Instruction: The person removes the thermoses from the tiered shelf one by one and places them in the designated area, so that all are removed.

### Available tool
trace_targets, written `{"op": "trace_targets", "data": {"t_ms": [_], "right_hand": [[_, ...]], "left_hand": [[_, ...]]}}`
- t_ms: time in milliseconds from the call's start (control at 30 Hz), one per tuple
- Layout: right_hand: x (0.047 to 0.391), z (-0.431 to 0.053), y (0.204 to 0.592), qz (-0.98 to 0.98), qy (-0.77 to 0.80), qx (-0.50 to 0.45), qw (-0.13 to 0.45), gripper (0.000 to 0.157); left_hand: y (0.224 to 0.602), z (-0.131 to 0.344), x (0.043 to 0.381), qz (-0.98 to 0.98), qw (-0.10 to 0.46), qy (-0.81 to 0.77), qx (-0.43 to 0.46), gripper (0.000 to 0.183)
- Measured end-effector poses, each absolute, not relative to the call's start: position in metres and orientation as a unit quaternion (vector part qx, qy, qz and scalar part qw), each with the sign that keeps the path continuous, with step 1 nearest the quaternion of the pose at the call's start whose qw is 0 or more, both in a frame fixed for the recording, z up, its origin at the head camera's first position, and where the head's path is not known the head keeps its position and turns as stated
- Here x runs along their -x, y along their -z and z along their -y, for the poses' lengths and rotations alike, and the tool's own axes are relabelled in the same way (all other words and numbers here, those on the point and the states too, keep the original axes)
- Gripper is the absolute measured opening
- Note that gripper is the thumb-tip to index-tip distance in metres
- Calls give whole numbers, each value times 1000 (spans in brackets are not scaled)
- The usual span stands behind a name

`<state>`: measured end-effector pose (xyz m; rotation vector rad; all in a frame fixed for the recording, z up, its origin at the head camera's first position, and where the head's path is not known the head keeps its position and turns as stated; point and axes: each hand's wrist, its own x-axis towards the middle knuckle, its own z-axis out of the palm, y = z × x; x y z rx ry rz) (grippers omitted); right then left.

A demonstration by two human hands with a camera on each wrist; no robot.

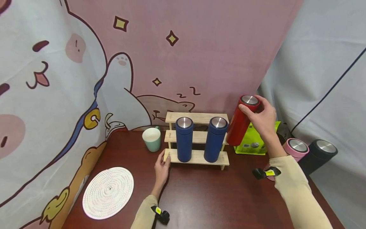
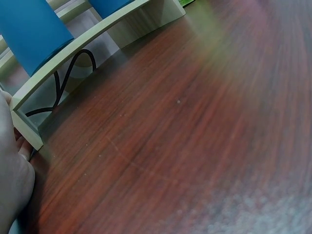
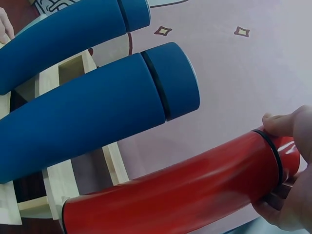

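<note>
A red thermos bottle [image 1: 240, 122] with a steel-topped lid leans at the right end of a three-step wooden display rack [image 1: 197, 118]. My right hand [image 1: 263, 116] grips it round the lid, thumb on the near side. Its base is close to the middle step in the right wrist view; whether they touch I cannot tell. Two blue thermos bottles [image 1: 184, 140] stand upright on the lowest step, spaced apart. At that step's left end, my left hand [image 1: 162, 167] holds the rack, thumb on top; the other fingers are partly hidden.
A mint-green mug [image 1: 152, 139] stands left of the rack, and a round woven mat [image 1: 108, 192] lies at front left. Behind the red bottle is a bright green bag [image 1: 251, 143]. Pink [image 1: 297, 147] and black thermos bottles [image 1: 318, 156] stand at the right edge.
</note>
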<state>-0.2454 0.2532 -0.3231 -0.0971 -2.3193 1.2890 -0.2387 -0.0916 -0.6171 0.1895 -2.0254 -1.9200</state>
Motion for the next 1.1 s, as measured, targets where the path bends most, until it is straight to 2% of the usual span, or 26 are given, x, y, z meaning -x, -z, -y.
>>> {"op": "trace_targets", "data": {"t_ms": [833,1100], "right_hand": [[194,-294,352,867,-445,86,207,74],[176,-304,368,872,-436,78,207,74]], "left_hand": [[618,91,239,714,175,675,-65,45],[592,93,226,710,164,684,-39,46]]}}
